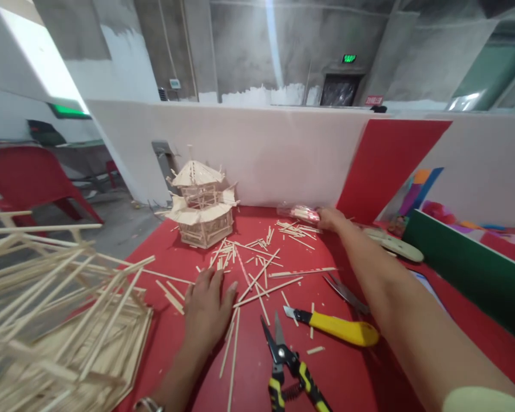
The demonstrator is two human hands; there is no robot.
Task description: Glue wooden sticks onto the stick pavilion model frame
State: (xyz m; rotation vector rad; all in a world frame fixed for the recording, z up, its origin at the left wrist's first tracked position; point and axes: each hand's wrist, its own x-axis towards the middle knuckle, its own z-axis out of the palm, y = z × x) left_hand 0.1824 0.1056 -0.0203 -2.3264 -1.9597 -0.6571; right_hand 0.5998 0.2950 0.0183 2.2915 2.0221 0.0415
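My left hand [208, 306] lies on the red tabletop with its fingers stretched out, at the near edge of a scatter of thin wooden sticks [257, 283]. Far across the table, my right hand [331, 219] grips the right end of a clear plastic bag [302, 213] with pale sticks inside; its fingertips are partly hidden. Short cut sticks [298, 230] lie just in front of the bag. Between my arms are a yellow utility knife [343, 329], open black-and-yellow pruning shears [283, 357] and grey-bladed scissors [347, 293].
A tiered stick-built pavilion model [201, 206] stands at the back left. A larger stick framework [68, 320] fills the near left. On the right are a green board [467, 274], a pale flat oval piece [395, 245] and a leaning red panel [390, 166]. A white partition [283, 154] borders the back.
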